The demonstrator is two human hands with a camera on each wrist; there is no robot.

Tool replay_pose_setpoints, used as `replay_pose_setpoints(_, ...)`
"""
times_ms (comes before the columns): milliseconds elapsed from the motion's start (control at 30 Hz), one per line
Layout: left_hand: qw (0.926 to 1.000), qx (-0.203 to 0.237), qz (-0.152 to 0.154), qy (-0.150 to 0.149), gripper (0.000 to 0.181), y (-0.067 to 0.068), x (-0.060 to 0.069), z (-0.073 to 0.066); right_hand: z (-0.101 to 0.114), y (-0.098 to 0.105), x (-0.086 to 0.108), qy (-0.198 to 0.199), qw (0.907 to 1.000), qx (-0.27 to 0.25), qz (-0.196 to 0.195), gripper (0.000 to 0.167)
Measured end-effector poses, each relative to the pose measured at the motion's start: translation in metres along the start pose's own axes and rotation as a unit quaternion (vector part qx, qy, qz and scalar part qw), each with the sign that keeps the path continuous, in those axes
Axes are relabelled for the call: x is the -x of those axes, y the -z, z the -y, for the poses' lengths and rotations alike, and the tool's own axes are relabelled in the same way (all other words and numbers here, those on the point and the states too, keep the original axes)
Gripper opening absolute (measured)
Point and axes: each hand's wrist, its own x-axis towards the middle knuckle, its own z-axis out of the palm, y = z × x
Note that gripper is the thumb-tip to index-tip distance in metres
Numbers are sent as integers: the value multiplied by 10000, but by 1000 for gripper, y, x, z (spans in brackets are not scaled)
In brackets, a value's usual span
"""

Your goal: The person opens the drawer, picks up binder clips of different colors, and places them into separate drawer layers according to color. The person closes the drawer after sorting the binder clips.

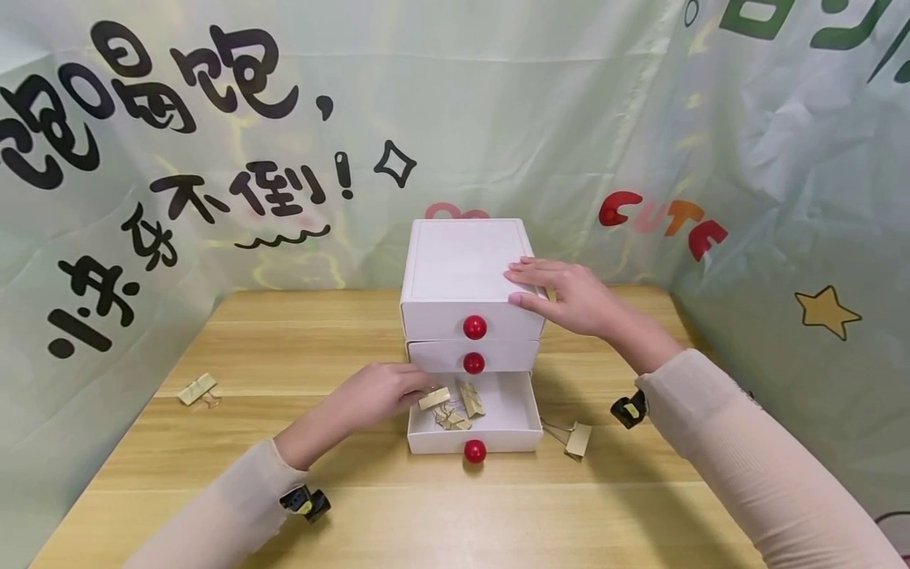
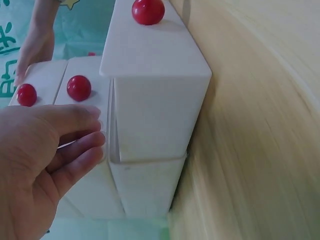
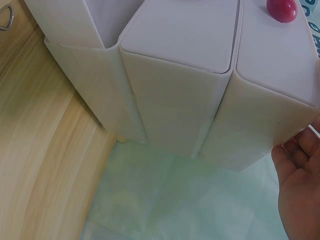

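Note:
A small white chest of drawers (image 1: 462,261) with red ball knobs stands on the table, its bottom drawer (image 1: 522,407) pulled out. Inside that drawer lie several gold binder clips (image 1: 471,400). My left hand (image 1: 380,391) is at the drawer's left side, fingertips close to one clip. In the left wrist view, its fingers (image 2: 75,155) are loosely bent with nothing visible between them. My right hand (image 1: 569,294) rests on the top right edge of the chest, fingers extended over the lid. The right wrist view shows it touching the chest's side.
One gold binder clip (image 1: 197,389) lies on the wooden table (image 1: 298,332) at the left. Another binder clip (image 1: 578,441) is just right of the drawer. The upper two drawers are closed. A printed cloth (image 1: 540,118) hangs behind and beside the table.

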Motion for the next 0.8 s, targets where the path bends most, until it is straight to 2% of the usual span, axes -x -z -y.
replay_pose_setpoints(100, 9999, -30, -144, 76, 21, 4, 9, 3, 0, 0, 0, -19, 10000, 7, 23, 52)
replay_pose_setpoints(267, 9985, -328, -362, 257, 19, 10, 24, 11, 1, 0, 0, -59, 10000, -7, 47, 52)
replay_pose_setpoints(533, 9931, -555, -603, 840, 21, 21, 51, 24, 2, 0, 0, -36, 10000, -3, 39, 52)
replay_pose_setpoints(667, 9895, -554, -546, 1216, 23, 25, 66, 33, 1, 0, 0, -36, 10000, 12, 53, 52)
replay_pose_setpoints(800, 9841, -504, -312, 1676, 28, 29, 80, 42, 1, 0, 1, -33, 10000, 5, 46, 51)
